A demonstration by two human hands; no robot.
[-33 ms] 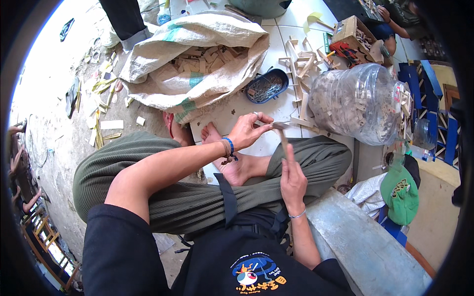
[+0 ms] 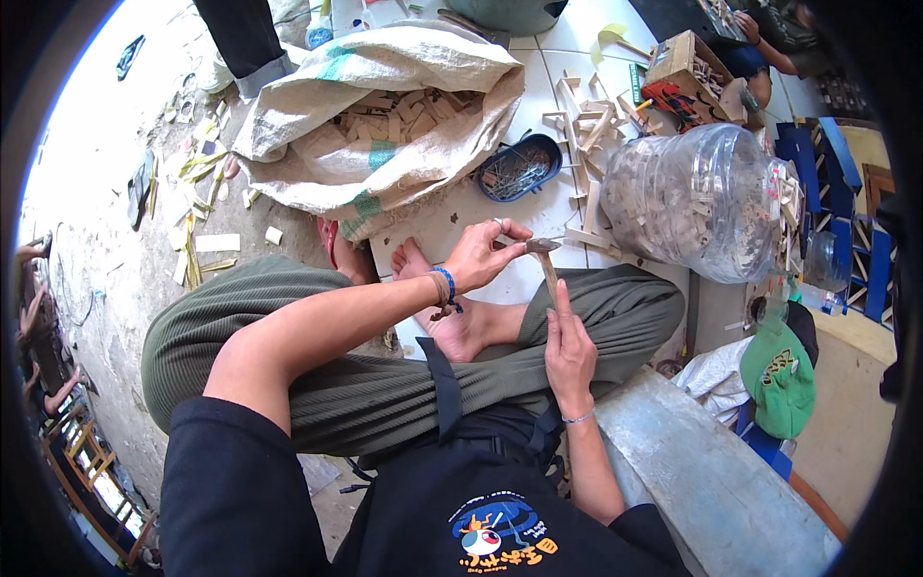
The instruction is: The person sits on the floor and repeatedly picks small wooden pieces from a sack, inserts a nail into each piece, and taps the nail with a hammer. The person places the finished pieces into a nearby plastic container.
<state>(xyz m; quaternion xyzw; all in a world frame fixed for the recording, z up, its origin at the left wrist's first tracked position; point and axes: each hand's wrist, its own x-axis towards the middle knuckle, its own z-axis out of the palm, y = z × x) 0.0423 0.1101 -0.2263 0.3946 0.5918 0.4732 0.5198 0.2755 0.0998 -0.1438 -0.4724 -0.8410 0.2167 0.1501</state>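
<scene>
Your right hand (image 2: 573,358) was closed on the wooden handle of a hammer (image 2: 547,266), with its index finger lying along the shaft toward the head. The hammer's metal head sat beyond those fingers, at about 11 o'clock from your right hand, and the handle ran back from it toward your palm. From your left hand (image 2: 478,256), the head was at 3 o'clock, right at the tips of the thumb and index finger; whether it touched them you could not tell. Those left fingers were bent toward each other, but whether they pinched anything small was hidden. Just before 12 o'clock from the hammer head, a blue container (image 2: 555,165) of nails (image 2: 519,171) stood on the white tiled floor (image 2: 534,101). Wood pieces (image 2: 588,130) lay toward 1 o'clock, a large clear plastic bottle (image 2: 692,197) at 2 o'clock, and an open woven sack (image 2: 288,135) toward 10 o'clock.
</scene>
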